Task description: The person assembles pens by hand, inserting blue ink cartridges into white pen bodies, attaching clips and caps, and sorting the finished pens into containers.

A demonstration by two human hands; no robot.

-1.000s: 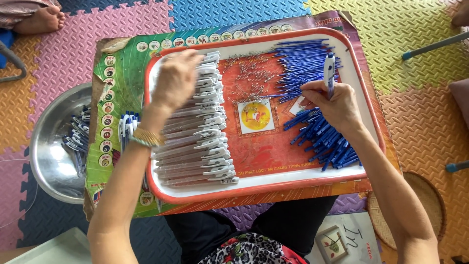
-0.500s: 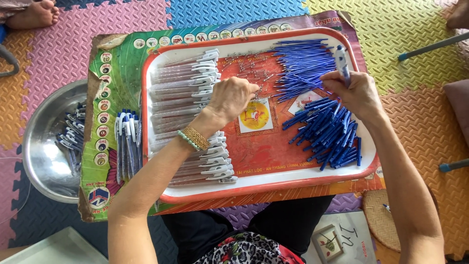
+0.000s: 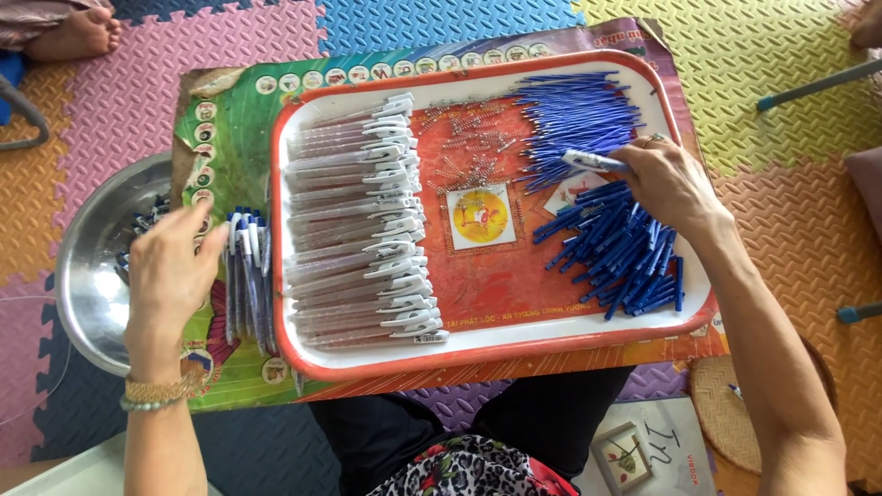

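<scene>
Floor mat [image 3: 395, 28]: foam tiles in pink, blue, yellow and orange cover the floor under all things.
Board [image 3: 239, 119]: a flat green printed board lies on the mat, and the tray stands on it.
Tray [image 3: 478, 344]: a wide tray with a red rim and a red picture in the middle. At its left side is a long row of clear pen barrels [image 3: 349, 230] with white clips, laid side by side. At its right side are two heaps of blue refills [image 3: 616, 248], one at the top and one lower. Small metal springs [image 3: 469, 138] lie scattered near the top middle.
Steel bowl [image 3: 87, 294]: a round bowl to the left of the board, partly under it, with some pens inside.
Finished pens [image 3: 246, 276]: a small bundle, blue and white, lies on the board between bowl and tray.
Left hand [image 3: 170, 276]: the grip is loose and half open; the fingers touch the bundle of finished pens and close on nothing that I can see.
Right hand [image 3: 671, 184]: the grip is closed on one pen [image 3: 593, 162], white and blue, which it holds above the refills at the tray's right side.
</scene>
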